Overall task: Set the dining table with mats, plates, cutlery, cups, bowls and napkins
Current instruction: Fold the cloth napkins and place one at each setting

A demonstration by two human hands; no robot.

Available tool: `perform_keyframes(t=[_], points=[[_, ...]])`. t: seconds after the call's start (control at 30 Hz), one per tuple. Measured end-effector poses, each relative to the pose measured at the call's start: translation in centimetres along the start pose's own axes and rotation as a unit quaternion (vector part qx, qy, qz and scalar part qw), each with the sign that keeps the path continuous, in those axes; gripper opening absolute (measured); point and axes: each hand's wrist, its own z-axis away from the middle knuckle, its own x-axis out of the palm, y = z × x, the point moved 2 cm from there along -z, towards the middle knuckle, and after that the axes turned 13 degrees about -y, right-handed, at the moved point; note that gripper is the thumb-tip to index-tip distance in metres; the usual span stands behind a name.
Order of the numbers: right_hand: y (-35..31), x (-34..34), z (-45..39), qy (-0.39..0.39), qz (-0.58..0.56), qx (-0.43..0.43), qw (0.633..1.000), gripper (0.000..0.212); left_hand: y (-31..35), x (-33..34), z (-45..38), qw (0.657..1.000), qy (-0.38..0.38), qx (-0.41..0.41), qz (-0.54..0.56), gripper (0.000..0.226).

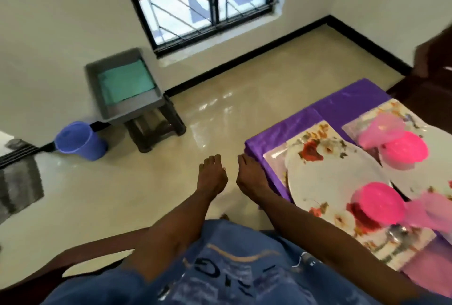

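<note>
My left hand and my right hand are held out side by side over the floor, fingers loosely curled and holding nothing. My right hand is beside the near corner of the table with its purple cloth. On the table lie floral mats with white plates on them. A pink bowl stands upside down on the near plate and another pink bowl on the far plate. A translucent pink cup lies by the far bowl. A spoon rests near the table's front.
A grey tub holding green mats stands on a dark stool under the window. A blue bucket is on the floor left of it. A dark chair stands at the table's far end.
</note>
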Motion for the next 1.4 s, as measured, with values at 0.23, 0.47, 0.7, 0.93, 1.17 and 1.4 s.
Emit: perform_keyframes(t=[0.23, 0.47, 0.7, 0.93, 1.17, 1.4], points=[[-6.4, 0.6, -9.0, -0.085, 0.055, -0.049, 0.994, 0.05, -9.5, -3.4, -1.7, 0.991, -0.036, -0.125, 0.012, 0.051], [-10.9, 0.8, -17.7, -0.124, 0.077, -0.089, 0.985, 0.05, -16.0, -5.6, -4.6, 0.975, -0.038, -0.213, 0.048, 0.049], [-16.3, 0.0, -30.3, -0.179, 0.127, -0.14, 0.966, 0.048, -23.0, -9.9, -11.3, 0.958, -0.03, -0.264, 0.11, 0.05], [-23.2, -5.4, -44.9, -0.139, 0.079, -0.144, 0.977, 0.048, -30.3, -19.6, -20.3, 0.936, 0.027, -0.285, 0.204, 0.056], [-27.4, -5.4, -52.3, -0.192, 0.094, -0.151, 0.965, 0.047, -36.5, -24.7, -26.1, 0.92, 0.024, -0.315, 0.234, 0.048], [-30.4, -3.7, -59.6, -0.233, 0.1, -0.092, 0.963, 0.044, -45.8, -27.8, -32.8, 0.908, -0.008, -0.313, 0.276, 0.046]])
